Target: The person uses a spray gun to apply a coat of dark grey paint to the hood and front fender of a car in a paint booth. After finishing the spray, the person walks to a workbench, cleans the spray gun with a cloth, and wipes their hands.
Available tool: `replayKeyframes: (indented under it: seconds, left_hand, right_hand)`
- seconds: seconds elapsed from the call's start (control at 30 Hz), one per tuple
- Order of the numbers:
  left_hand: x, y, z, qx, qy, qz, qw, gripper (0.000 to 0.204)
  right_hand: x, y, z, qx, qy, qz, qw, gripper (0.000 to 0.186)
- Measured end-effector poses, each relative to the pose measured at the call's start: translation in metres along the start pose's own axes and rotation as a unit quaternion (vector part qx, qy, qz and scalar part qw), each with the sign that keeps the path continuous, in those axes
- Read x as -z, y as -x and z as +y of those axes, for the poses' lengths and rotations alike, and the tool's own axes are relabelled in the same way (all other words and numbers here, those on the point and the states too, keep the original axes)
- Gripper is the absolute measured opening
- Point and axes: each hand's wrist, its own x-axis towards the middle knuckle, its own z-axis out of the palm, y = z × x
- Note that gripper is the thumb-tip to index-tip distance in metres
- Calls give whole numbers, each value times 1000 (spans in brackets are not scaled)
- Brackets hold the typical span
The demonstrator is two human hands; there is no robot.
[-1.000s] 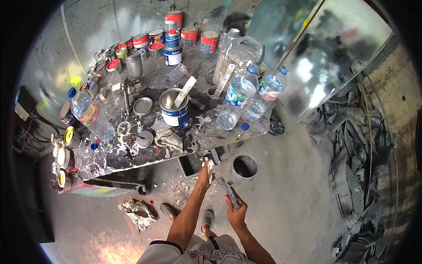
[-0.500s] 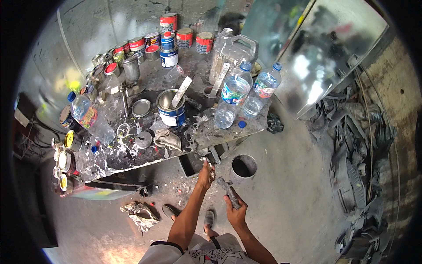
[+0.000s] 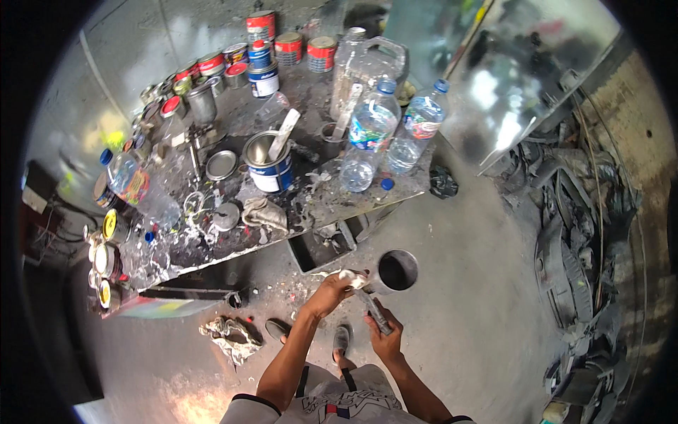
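My left hand (image 3: 327, 297) is closed around a crumpled whitish cloth (image 3: 352, 278). The cloth is up against the upper end of a grey, elongated tool (image 3: 376, 314), whose exact kind I cannot make out. My right hand (image 3: 385, 335) grips this tool by its lower part, with the fingers wrapped round it. Just beyond both hands, a grey cylindrical bucket (image 3: 380, 283) stands on the floor, dark inside.
A paint-stained table (image 3: 318, 226) carries an open blue paint can (image 3: 272, 177) with a stir stick, a rag (image 3: 266, 214), clear bottles (image 3: 358, 169) and several tins. Beneath its edge sits a black tray (image 3: 304, 263). Another rag (image 3: 232, 340) lies by my feet; dark scrap parts (image 3: 565, 261) line the right.
My left hand has come down and right, bringing the cloth onto the tool's upper end. My right hand, still gripping the tool, has shifted only slightly. The view has tilted a little.
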Motion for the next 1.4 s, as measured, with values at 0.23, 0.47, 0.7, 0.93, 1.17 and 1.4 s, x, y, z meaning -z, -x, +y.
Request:
replayKeyframes:
  seconds: [0.23,0.47,0.7,0.93,1.17,1.4]
  left_hand:
    - [-12,18,-30,-67,67,179,979,21]
    - [-42,44,-6,-122,287,215,925,21]
    - [-31,69,30,-181,-240,194,934,15]
    - [-65,83,74,-302,-268,172,898,25]
    - [-118,58,91,-375,-299,48,876,51]
    - [-92,22,130,4,-152,-84,985,73]
  right_hand:
    - [4,12,-6,24,21,-44,999,36]
    - [14,11,1,38,-5,-57,998,36]
    - [24,8,0,-27,-44,-88,995,34]
    - [24,7,-19,-73,-87,-83,990,29]
    - [47,3,-22,-34,106,-160,981,27]
    - [39,-12,-58,-82,-8,-177,981,24]
